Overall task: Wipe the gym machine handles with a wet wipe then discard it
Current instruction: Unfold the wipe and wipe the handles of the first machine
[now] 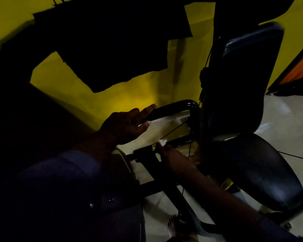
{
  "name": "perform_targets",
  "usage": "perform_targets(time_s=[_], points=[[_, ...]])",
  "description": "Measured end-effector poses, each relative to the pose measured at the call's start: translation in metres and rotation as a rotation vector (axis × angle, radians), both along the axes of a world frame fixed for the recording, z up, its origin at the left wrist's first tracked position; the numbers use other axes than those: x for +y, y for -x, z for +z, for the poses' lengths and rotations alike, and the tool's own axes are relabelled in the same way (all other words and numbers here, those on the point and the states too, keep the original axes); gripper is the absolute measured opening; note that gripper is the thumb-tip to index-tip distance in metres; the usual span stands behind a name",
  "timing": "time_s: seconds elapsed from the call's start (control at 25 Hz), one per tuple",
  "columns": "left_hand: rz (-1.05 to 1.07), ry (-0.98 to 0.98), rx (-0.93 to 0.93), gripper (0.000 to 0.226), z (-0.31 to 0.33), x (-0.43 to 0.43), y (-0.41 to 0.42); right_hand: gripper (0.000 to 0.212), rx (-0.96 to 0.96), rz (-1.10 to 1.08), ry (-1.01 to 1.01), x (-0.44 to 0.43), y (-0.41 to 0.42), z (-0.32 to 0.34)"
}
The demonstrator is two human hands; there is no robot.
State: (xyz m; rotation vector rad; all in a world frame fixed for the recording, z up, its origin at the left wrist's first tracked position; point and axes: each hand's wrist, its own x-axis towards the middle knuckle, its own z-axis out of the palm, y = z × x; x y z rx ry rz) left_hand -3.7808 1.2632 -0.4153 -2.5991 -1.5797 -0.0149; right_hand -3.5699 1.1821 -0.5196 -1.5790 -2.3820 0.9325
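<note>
Yellow wall (129,98), wet wipe (162,142) at handle (143,152)

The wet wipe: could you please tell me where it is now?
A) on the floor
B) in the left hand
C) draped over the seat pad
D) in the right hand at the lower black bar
D: the wet wipe shows white at the fingertips of the right hand, against the lower black bar; the left hand is on the upper handle.
</note>
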Motion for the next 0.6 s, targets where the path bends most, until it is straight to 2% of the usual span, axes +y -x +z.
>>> perform_targets(time_s=[0.08,0.16,0.28,0.36,0.48,0.56,0.6], points=[[0.026,0.052,-0.018,0.065,0.004,-0.006,-0.003,0.053,0.045,-0.015,-0.038,0.01,-0.022,0.017],[0.024,0.001,-0.02,0.071,0.002,-0.012,-0.009,0.059,0.055,-0.123,-0.237,0.023,-0.059,0.041],[0.134,-0.023,-0.052,0.078,-0.007,-0.022,-0.025,0.057,0.265,-0.308,-0.502,0.052,-0.099,0.073],[0.24,-0.008,-0.047,0.087,-0.009,-0.026,-0.036,0.051,0.33,-0.31,-0.557,0.069,-0.102,0.077],[0.346,0.17,-0.081,0.097,-0.001,-0.026,-0.044,0.044,0.284,-0.219,-0.464,0.062,-0.111,0.055],[0.37,0.253,-0.183,0.091,0.007,-0.039,-0.05,0.033,0.131,-0.157,-0.275,0.046,-0.132,0.033],[0.364,0.282,-0.252,0.09,0.013,-0.049,-0.055,0.029,0.112,-0.187,-0.14,0.036,-0.142,0.03]])
